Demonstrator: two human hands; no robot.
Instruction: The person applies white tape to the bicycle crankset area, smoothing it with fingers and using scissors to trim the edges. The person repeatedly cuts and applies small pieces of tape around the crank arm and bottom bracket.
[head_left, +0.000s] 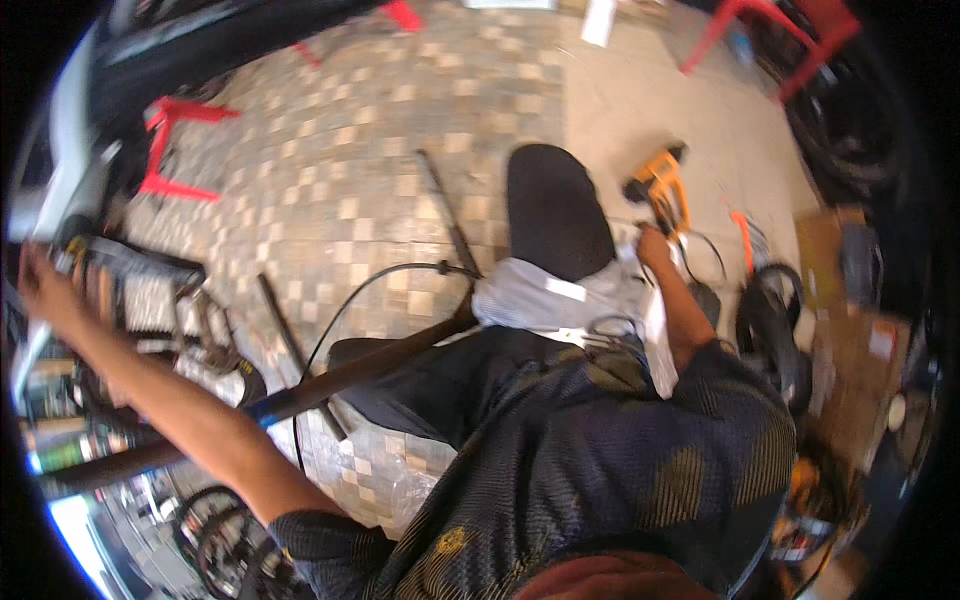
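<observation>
Patterned shirt (600,450) nearest; left hand (40,285) open by cluttered shelf (110,300); right hand (655,245) grip indiscernible, beside orange power tool (662,185); black seat (555,210) between.

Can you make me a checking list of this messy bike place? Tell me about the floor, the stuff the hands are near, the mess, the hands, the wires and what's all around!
Surface: checkered tile floor, going plain pale on the right.
Job's things: orange power tool on the floor by the right hand; dark frame of bars by the left hand; long dark bar across the lap.
Clutter: cardboard pieces, thin rods on the tiles, black seat.
Hands: left hand stretched far left, blurred, grip unclear; right hand reaching beside the tool, fingers unclear.
Cables: black cable curving over the floor.
Surroundings: red stools, bicycle wheel lower left.
</observation>
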